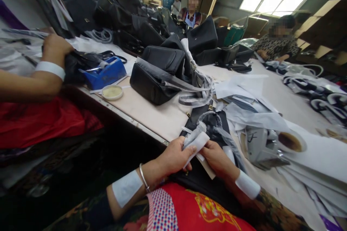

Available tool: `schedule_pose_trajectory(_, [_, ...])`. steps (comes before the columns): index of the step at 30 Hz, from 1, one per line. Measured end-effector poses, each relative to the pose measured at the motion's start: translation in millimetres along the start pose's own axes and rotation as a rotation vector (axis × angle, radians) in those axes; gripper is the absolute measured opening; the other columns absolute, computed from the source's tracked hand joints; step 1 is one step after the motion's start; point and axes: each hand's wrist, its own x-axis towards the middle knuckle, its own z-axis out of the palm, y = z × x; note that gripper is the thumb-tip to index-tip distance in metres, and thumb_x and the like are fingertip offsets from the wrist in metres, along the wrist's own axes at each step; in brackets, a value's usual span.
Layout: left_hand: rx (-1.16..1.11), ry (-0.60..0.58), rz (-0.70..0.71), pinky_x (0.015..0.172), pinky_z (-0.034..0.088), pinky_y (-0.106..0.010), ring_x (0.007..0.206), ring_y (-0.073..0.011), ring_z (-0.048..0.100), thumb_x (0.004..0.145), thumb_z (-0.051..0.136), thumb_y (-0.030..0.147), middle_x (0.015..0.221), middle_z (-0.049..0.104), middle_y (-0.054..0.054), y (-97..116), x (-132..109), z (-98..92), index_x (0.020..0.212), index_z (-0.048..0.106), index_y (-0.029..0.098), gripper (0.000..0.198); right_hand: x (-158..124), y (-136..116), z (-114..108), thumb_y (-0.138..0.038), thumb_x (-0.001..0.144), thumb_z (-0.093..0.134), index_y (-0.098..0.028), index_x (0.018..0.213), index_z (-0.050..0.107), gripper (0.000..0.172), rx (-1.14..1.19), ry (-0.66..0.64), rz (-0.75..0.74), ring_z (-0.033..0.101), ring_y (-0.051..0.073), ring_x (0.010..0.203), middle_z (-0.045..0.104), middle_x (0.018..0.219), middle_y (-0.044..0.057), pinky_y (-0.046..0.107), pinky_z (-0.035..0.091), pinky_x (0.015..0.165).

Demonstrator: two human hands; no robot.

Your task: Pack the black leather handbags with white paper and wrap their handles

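Left hand (pixel 173 157), right hand (pixel 219 160): both pinched on white paper strip (pixel 197 141) wrapping strap of black leather handbag (pixel 214 124); probable hazard, strip unwinding if either pinch slackens.

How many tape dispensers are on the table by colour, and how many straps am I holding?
Blue plastic tape dispenser: 1
Grey plastic tape dispenser: 1
White paper-wrapped strap, held in left hand and right hand: 1
Total: 3

The long table (pixel 151 113) bore black bags (pixel 159 75), a blue tape dispenser (pixel 104 74), a small dish (pixel 112 92) and loose white paper (pixel 244 90).
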Motion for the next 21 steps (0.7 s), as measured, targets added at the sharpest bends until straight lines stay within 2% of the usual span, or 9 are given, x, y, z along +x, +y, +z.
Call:
schedule_pose_trajectory(3, [-0.020, 0.024, 0.044, 0.035, 0.039, -0.017, 0.036, -0.0106, 0.052, 0.091, 0.058, 0.055, 0.051, 0.056, 0.005, -4, -2, 0.6, 0.097, 0.051, 0.018, 0.038, -10, -9, -1, -0.049, 0.078, 0.072, -0.017, 0.093, 0.071, 0.035, -0.159, -0.070, 0.084, 0.055, 0.013, 0.052, 0.067, 0.063, -0.001, 0.023, 0.039, 0.049])
schedule_pose_trajectory(5, [-0.038, 0.007, 0.064, 0.035, 0.039, -0.017, 0.037, -0.0103, 0.053, 0.089, 0.061, 0.057, 0.054, 0.058, 0.004, -6, -2, -0.2, 0.097, 0.052, 0.018, 0.042, -15, -13, -1, -0.053, 0.078, 0.070, -0.018, 0.085, 0.069, 0.036, -0.231, -0.062, 0.148, 0.048, 0.011, 0.041, 0.061, 0.052, -0.003, 0.022, 0.031, 0.040])
schedule_pose_trajectory(8, [-0.071, -0.013, 0.072, 0.035, 0.039, -0.017, 0.037, -0.0105, 0.052, 0.086, 0.064, 0.060, 0.052, 0.058, 0.004, -7, -3, -2.1, 0.096, 0.054, 0.017, 0.045, -14, -11, 2, -0.053, 0.075, 0.071, -0.018, 0.073, 0.065, 0.035, -0.232, -0.022, 0.140, 0.041, 0.009, 0.035, 0.055, 0.045, -0.004, 0.022, 0.025, 0.037])
schedule_pose_trajectory(13, [-0.138, -0.007, 0.059, 0.036, 0.042, -0.019, 0.038, -0.0103, 0.053, 0.084, 0.066, 0.060, 0.059, 0.064, 0.001, -4, -4, -4.9, 0.097, 0.056, 0.015, 0.048, -9, -5, 4, -0.048, 0.077, 0.071, -0.017, 0.080, 0.069, 0.031, -0.168, -0.048, 0.082, 0.041, 0.009, 0.039, 0.054, 0.047, -0.004, 0.022, 0.026, 0.039])
schedule_pose_trajectory(15, [-0.128, -0.001, 0.059, 0.036, 0.041, -0.019, 0.037, -0.0107, 0.053, 0.084, 0.066, 0.059, 0.054, 0.061, 0.002, -4, -5, -5.2, 0.097, 0.057, 0.015, 0.047, -13, -6, 2, -0.043, 0.075, 0.076, -0.016, 0.088, 0.071, 0.030, -0.076, -0.129, 0.035, 0.051, 0.011, 0.050, 0.062, 0.060, -0.001, 0.022, 0.037, 0.047])
schedule_pose_trajectory(17, [-0.125, 0.012, 0.068, 0.036, 0.041, -0.019, 0.037, -0.0106, 0.053, 0.085, 0.066, 0.057, 0.054, 0.060, 0.003, -3, -5, -4.8, 0.097, 0.058, 0.015, 0.045, -18, -9, 0, -0.041, 0.071, 0.080, -0.017, 0.094, 0.072, 0.034, 0.098, -0.198, 0.014, 0.060, 0.015, 0.069, 0.069, 0.079, 0.003, 0.025, 0.047, 0.062])
schedule_pose_trajectory(19, [-0.110, 0.023, 0.074, 0.036, 0.040, -0.019, 0.038, -0.0104, 0.053, 0.084, 0.067, 0.058, 0.058, 0.062, 0.002, -3, -6, -4.0, 0.096, 0.058, 0.015, 0.045, -21, -12, 2, -0.043, 0.066, 0.085, -0.017, 0.090, 0.072, 0.038, 0.269, -0.161, 0.062, 0.062, 0.017, 0.075, 0.070, 0.083, 0.004, 0.027, 0.049, 0.068])
schedule_pose_trajectory(21, [-0.063, 0.027, 0.082, 0.036, 0.040, -0.020, 0.038, -0.0111, 0.054, 0.084, 0.065, 0.060, 0.058, 0.061, 0.003, -1, -8, -3.0, 0.093, 0.057, 0.017, 0.045, -21, -15, 8, -0.047, 0.061, 0.088, -0.016, 0.080, 0.070, 0.041, 0.360, -0.068, 0.138, 0.059, 0.015, 0.066, 0.067, 0.073, 0.003, 0.027, 0.047, 0.064])
